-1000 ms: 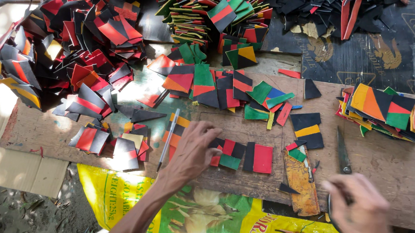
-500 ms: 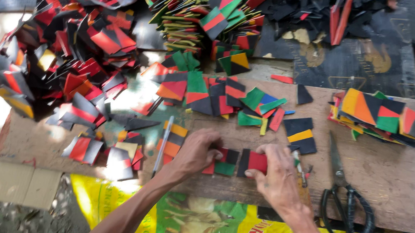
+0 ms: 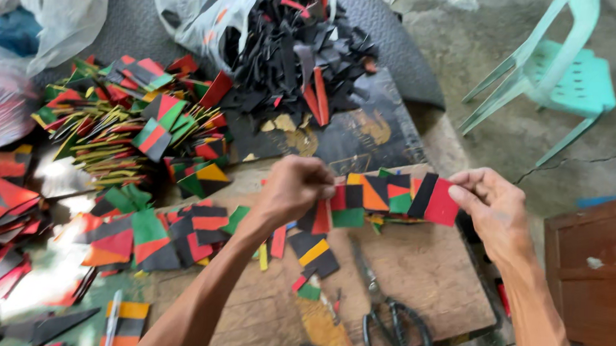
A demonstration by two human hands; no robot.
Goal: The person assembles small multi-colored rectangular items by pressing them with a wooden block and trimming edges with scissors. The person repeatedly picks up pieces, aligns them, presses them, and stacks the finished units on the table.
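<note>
My left hand [image 3: 294,188] and my right hand [image 3: 494,209] hold up a short row of joined colored patches [image 3: 385,197] above the wooden board [image 3: 430,269]. The patches are red, black, green and orange. The left hand pinches the row's left end, where a red and black piece hangs. The right hand pinches the red patch at the right end. Below them on the board lie loose patches [image 3: 315,253] and a pair of black-handled scissors [image 3: 391,320].
Piles of multicolored cut pieces [image 3: 140,123] cover the left side. A clear plastic bag of black scraps [image 3: 294,51] sits at the top. A green plastic chair [image 3: 549,74] stands at the upper right, a brown wooden box [image 3: 593,283] at the right. A pen [image 3: 111,321] lies bottom left.
Both hands rose from the board, lifting the row of patches into the air. The view tilted up, showing the chair and the bag of scraps.
</note>
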